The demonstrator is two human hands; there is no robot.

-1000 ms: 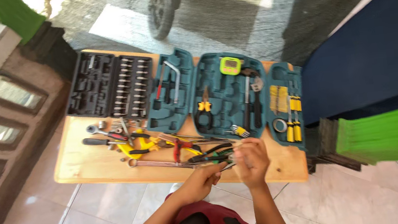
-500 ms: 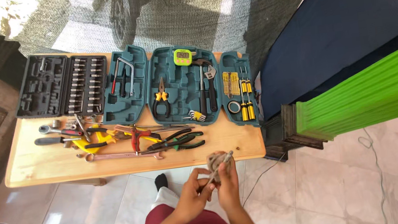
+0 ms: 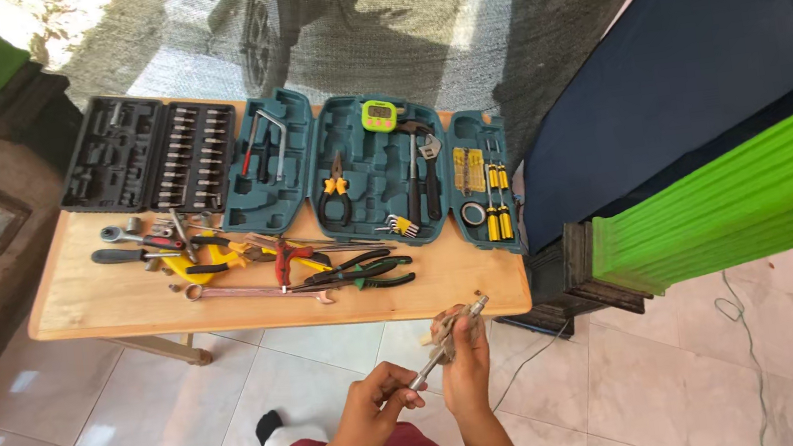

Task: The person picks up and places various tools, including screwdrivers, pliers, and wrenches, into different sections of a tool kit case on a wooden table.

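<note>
- Head view looks down on both hands, raised together in front of the wooden table (image 3: 113,298).
- Right hand (image 3: 467,361) – fingers curled shut around the upper part of a slim metal hand tool (image 3: 447,343); its bright tip pokes out just beyond the fingertips, toward the table edge.
- Left hand (image 3: 376,407) – fingers closed in a pinch on the tool's lower end, just below and to the left of the right hand's fingers.
- Beyond the fingers, on the table: black-handled pliers (image 3: 362,273), a long wrench (image 3: 254,291) and red-handled cutters (image 3: 285,260), loose in a heap.
- Farther past those – an open teal tool case (image 3: 366,181) with yellow-handled screwdrivers (image 3: 495,206), and a black socket set case (image 3: 151,152) off to the left.
</note>
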